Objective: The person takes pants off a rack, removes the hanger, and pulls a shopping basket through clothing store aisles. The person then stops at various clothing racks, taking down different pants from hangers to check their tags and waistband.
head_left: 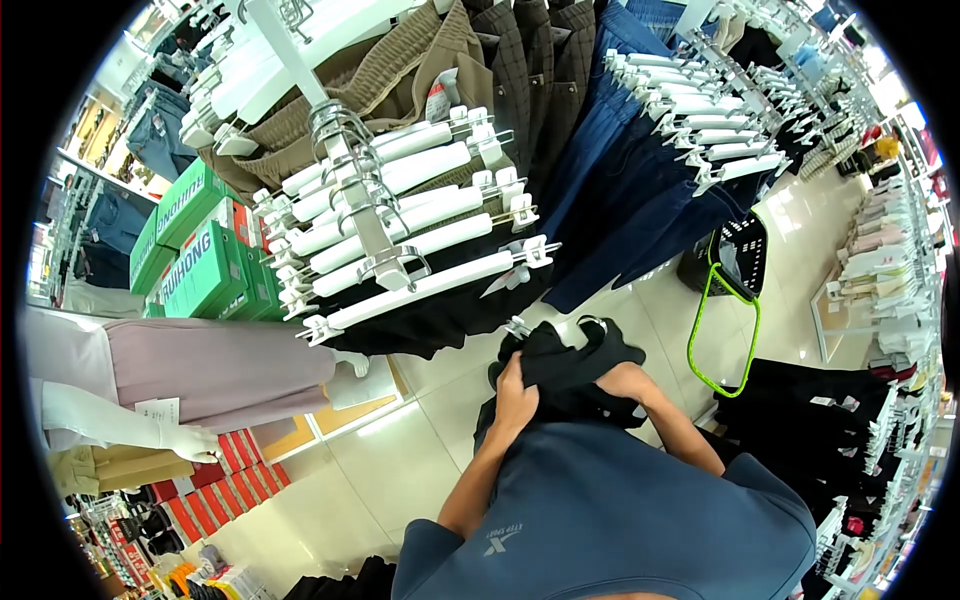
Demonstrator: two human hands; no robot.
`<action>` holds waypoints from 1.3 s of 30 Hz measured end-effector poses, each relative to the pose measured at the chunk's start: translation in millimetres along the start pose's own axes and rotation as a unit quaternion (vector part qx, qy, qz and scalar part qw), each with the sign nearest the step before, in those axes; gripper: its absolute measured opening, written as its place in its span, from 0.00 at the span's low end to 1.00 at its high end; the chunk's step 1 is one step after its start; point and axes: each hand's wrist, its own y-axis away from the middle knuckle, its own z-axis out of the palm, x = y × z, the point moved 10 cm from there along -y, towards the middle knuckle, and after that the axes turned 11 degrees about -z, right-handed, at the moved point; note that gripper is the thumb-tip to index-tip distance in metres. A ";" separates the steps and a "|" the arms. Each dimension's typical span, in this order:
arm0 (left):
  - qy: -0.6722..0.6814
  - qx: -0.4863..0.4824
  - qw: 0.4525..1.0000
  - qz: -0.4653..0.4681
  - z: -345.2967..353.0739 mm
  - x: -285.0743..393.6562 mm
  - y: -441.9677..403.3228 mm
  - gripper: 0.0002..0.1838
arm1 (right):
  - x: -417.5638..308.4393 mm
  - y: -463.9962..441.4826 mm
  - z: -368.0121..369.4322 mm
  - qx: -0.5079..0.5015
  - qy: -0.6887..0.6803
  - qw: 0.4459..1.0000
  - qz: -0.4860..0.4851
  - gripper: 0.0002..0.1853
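Both my hands are on a black garment [570,365] in front of my chest. My left hand [515,398] grips its left side near a white hanger clip [517,327]. My right hand [625,382] is at its right side, the fingertips partly hidden by the cloth. A metal hook or ring shows at the garment's top edge. Just beyond it, black trousers [430,325] hang from a white clip hanger [430,290] on the metal rack [365,225].
Dark blue jeans [640,190] hang ahead. A black basket [742,255] with a green handle [695,345] stands on the floor at right. Green shoe boxes [205,270] and a white mannequin arm [150,432] are at left. Black clothes [800,410] hang at right.
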 end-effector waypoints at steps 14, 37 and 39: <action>0.470 0.070 0.861 -0.182 -87.2 -143.7 -7.9 0.15 | 28.7 14.8 -64.0 0.058 0.055 0.994 0.074 0.24; -0.023 0.085 0.912 -0.401 -62.5 -335.6 12.5 0.19 | -304.7 -26.3 -55.9 -0.050 0.321 0.854 -0.406 0.18; -0.006 0.090 0.908 -0.408 -62.4 -335.7 8.4 0.20 | -324.5 -32.5 -64.6 -0.006 0.330 0.838 -0.434 0.17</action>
